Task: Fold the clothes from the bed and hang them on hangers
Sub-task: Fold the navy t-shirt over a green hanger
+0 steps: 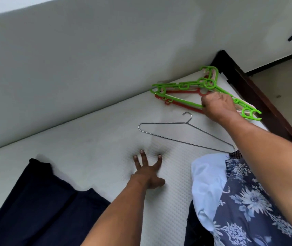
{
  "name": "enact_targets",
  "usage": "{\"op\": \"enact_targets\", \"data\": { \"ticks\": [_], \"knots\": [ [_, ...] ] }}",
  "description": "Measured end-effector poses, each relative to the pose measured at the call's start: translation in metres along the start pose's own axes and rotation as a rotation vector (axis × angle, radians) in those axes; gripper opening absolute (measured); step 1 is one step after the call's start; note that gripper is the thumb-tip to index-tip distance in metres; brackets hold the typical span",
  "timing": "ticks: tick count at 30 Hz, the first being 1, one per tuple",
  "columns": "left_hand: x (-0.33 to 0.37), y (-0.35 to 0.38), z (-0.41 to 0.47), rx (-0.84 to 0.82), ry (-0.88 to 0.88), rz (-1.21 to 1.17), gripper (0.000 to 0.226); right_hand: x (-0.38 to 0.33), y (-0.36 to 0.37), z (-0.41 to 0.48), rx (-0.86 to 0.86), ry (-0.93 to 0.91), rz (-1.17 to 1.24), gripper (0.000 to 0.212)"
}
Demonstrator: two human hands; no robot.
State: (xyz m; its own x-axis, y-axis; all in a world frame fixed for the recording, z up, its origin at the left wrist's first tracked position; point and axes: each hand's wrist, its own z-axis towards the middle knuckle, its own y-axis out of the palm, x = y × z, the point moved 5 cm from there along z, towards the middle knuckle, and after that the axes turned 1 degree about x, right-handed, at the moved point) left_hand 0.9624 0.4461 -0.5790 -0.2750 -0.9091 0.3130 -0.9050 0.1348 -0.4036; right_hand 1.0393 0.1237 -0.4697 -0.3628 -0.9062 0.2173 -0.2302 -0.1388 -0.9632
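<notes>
Curled around the lower bar of the green hanger, our right hand has a closed grip on the top of the plastic stack, which lies at the far corner of the mattress against the wall. Our left hand holds nothing: it presses flat into the mattress with its fingers spread, and we judge it is propping us up as we lean across. As far as we can see, the task is at an early stage. No garment is on a hanger yet. The dark navy garment lies spread out at the near left, and the pale blue garment and the floral garment lie piled together at the near right; we cannot tell whether any of these is properly folded. What is left, then, is nearly everything: picking a hanger, folding each piece, and hanging it. A red hanger sits directly under the green one, with a paler one between them, so the stack may lift together or snag at the hooks. The wire hanger lies apart, between the plastic stack and the clothes, its near end touching the pile on the right. The dark bed frame borders the corner just beside the stack.
</notes>
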Motion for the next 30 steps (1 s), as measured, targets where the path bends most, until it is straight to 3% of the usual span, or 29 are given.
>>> {"op": "enact_targets", "data": {
  "ticks": [8,14,15,17,19,21,23,25,27,30],
  "knots": [
    [0.003,0.003,0.004,0.038,-0.01,0.034,0.099,-0.005,-0.047,-0.024,0.189,-0.131,-0.009,0.022],
    [0.014,-0.007,-0.015,0.11,-0.007,0.001,0.094,-0.046,-0.087,-0.126,0.32,-0.389,0.088,0.019],
    [0.019,-0.011,-0.025,0.141,0.022,-0.109,0.09,-0.053,-0.091,-0.146,0.317,-0.408,0.162,0.015],
    [0.018,-0.019,-0.055,0.224,0.12,-0.585,0.064,-0.075,-0.095,-0.184,0.308,-0.447,0.226,0.013],
    [0.017,-0.015,-0.091,0.128,0.273,-1.17,0.059,-0.105,-0.1,-0.221,0.271,-0.503,0.199,0.02],
    [0.019,-0.012,-0.127,0.094,0.415,-1.585,0.056,-0.133,-0.109,-0.251,0.264,-0.531,0.2,0.023],
    [0.01,-0.007,-0.161,0.328,0.358,-1.776,0.027,-0.162,-0.123,-0.28,0.287,-0.569,0.249,0.026],
    [-0.016,0.006,-0.193,0.568,0.179,-1.838,0.016,-0.194,-0.138,-0.306,0.286,-0.631,0.333,0.033],
    [-0.05,0.023,-0.221,0.613,0.125,-1.877,0.018,-0.228,-0.147,-0.331,0.283,-0.677,0.383,0.041],
    [-0.118,0.045,-0.272,0.59,0.168,-1.893,0.016,-0.28,-0.158,-0.37,0.276,-0.696,0.434,0.029]
  ]
}}
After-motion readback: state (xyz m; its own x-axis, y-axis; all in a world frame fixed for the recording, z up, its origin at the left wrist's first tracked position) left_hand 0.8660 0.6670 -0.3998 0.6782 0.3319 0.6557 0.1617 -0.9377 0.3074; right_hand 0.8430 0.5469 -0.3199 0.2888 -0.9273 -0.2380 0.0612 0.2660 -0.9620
